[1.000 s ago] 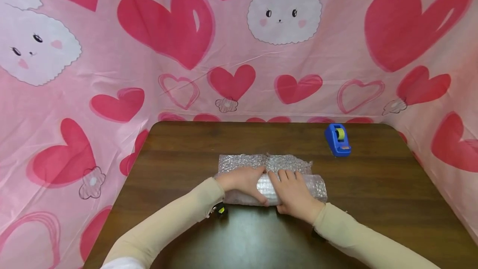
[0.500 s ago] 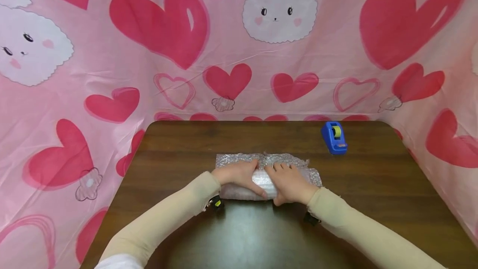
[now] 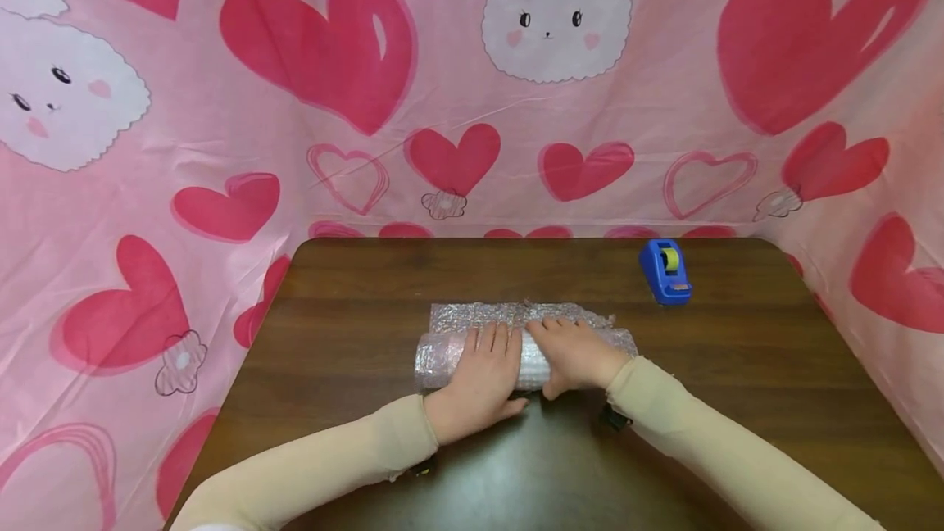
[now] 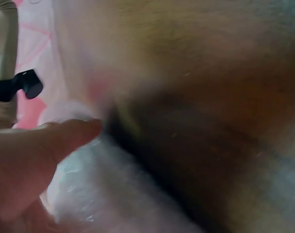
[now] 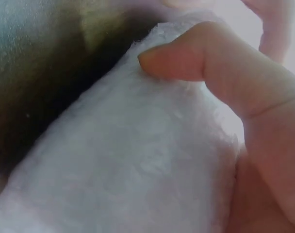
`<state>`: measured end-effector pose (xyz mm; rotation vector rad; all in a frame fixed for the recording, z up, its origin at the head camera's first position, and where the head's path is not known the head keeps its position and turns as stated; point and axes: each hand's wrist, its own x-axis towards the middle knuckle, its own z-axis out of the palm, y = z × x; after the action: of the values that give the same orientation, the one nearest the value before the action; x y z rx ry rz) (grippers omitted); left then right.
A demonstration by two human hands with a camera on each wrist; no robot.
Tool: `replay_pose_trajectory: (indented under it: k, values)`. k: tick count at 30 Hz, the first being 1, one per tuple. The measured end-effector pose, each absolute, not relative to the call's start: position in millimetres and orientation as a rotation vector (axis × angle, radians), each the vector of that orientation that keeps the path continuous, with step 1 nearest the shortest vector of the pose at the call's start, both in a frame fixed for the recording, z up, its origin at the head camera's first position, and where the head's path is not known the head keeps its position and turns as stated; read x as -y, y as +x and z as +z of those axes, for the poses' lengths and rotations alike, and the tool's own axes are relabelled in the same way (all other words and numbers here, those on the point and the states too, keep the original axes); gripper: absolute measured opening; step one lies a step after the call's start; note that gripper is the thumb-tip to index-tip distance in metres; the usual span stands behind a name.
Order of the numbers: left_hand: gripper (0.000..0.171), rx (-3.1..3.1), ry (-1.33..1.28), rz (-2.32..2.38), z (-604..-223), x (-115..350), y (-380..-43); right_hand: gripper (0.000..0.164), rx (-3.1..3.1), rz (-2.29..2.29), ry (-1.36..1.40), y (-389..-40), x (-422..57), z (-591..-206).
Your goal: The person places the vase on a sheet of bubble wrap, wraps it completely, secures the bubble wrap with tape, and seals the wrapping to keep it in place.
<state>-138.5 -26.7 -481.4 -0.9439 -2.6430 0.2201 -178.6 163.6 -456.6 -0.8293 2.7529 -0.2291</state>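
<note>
Presently, I observe two bare hands at work on a roll of clear bubble wrap (image 3: 534,367) lying crosswise near the middle of the dark wood tabletop (image 3: 332,326). The left hand (image 3: 483,379) lies over the roll with its fingers extended and pointing to about 12 o'clock, its thumb standing off towards 3 o'clock; it is unclenched and presses from above. Blur in the left wrist view prevents me from telling whether that thumb touches the wrap. The right hand (image 3: 578,355), just beside it at 3 o'clock, is curled partway round the roll and grips it, fingers over the top and bent thumb against the near side. A flat piece of bubble wrap (image 3: 479,315) extends at the roll's 12 o'clock side. From the roll, a blue tape dispenser (image 3: 667,281) stands well apart at 2 o'clock. Cream sleeves (image 3: 708,433) cover both forearms, reaching in from 8 and 4 o'clock. A pink heart-printed cloth (image 3: 442,64) hangs beyond the tabletop at 12 o'clock.
</note>
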Motion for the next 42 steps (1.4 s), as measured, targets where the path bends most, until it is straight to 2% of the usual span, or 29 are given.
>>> replay_pose_trajectory:
  k: [3,7,10,16,23,31,36,38,40,42]
  values:
    - [0.113,2.615,-0.912,0.301,-490,25,-137,0.092,-2.729,-0.244,-0.792,-181,-164,-455]
    - [0.117,2.602,-0.897,0.321,-496,27,-143,0.103,-2.716,-0.200,-0.738,-182,-162,-451]
    - [0.113,2.608,-0.904,0.288,-499,28,-148,0.108,-2.777,-0.116,-0.739,-178,-160,-449]
    - [0.102,2.604,-0.897,0.235,-497,27,-160,0.100,-3.062,0.019,-0.854,-150,-160,-453]
    - [0.090,2.694,-0.932,0.143,-492,27,-170,0.104,-3.175,0.031,-0.896,-126,-159,-462]
    - [0.086,2.849,-1.032,0.078,-479,26,-174,0.107,-3.189,0.018,-0.871,-122,-165,-474]
    - [0.085,3.053,-1.110,0.031,-466,28,-182,0.114,-3.292,0.125,-0.963,-127,-169,-489]
    - [0.083,3.082,-1.115,0.009,-464,29,-184,0.109,-3.346,0.158,-1.003,-131,-169,-494]
    - [0.087,3.090,-1.099,0.009,-462,29,-186,0.103,-3.380,0.153,-1.029,-136,-170,-497]
    - [0.101,3.090,-1.058,0.020,-461,28,-185,0.098,-3.390,0.115,-1.045,-140,-172,-498]
